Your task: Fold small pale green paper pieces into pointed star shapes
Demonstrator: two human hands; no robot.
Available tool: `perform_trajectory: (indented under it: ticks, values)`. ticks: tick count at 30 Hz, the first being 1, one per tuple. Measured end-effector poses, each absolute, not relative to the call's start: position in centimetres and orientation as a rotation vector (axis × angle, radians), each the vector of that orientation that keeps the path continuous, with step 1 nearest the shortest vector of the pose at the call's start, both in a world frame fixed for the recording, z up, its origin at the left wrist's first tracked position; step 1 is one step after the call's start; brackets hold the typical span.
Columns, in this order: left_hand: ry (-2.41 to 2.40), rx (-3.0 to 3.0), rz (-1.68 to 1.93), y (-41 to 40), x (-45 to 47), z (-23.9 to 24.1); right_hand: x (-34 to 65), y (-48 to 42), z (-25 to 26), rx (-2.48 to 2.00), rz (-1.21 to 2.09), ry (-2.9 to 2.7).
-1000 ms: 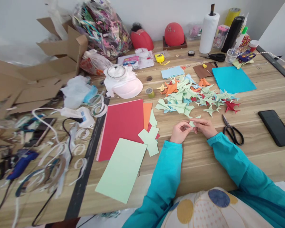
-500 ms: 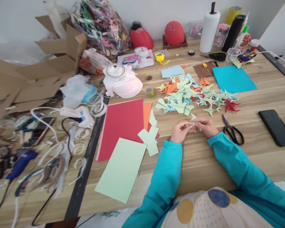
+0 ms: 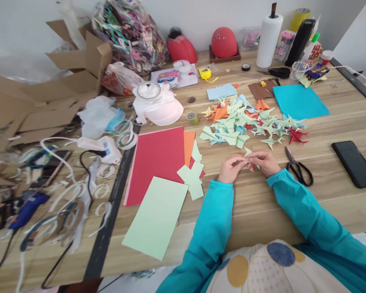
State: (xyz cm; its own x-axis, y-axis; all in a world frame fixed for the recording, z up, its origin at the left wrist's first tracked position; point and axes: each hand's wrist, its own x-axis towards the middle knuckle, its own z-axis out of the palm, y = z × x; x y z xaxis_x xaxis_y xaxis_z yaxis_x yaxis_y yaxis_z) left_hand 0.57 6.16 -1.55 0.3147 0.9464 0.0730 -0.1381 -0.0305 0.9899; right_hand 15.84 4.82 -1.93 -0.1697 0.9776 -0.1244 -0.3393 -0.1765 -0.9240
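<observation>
Between my fingertips I hold a small folded piece of light green paper, mostly covered by the fingers. My left hand pinches it from the left. From the right, my right hand pinches the same piece. Just beyond lies a pile of folded paper shapes in green, orange, red and blue. Black-handled scissors rest right of my right hand. To the left are light green cut-out pieces, a light green sheet and a red sheet.
A phone lies at the right, and a bright blue sheet at the back right. Tape rolls, cables and a blue-handled tool clutter the left side. Along the wall stand a white bottle and red domes.
The fingers have shifted slightly on the green paper, and its visible tip now looks narrower, with less showing at the right. Everything else stays put.
</observation>
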Motion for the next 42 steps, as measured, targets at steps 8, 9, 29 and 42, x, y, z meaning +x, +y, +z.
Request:
perform_trajectory:
  ticks: [8,9,29,42]
  values:
    - [0.874,1.13,0.991,6.17,0.69,-2.07,15.96,4.79,-1.96,-0.997,1.564,-1.005]
    - [0.873,1.126,0.98,6.15,0.7,-2.03,15.96,4.81,-2.01,-0.995,1.56,-1.005]
    - [0.806,1.272,0.936,6.56,-0.21,-1.57,16.11,4.63,-2.21,-1.006,1.486,-1.165]
    - [0.868,1.106,0.885,6.2,0.09,-1.29,15.89,4.56,-1.47,-1.012,1.519,-1.056]
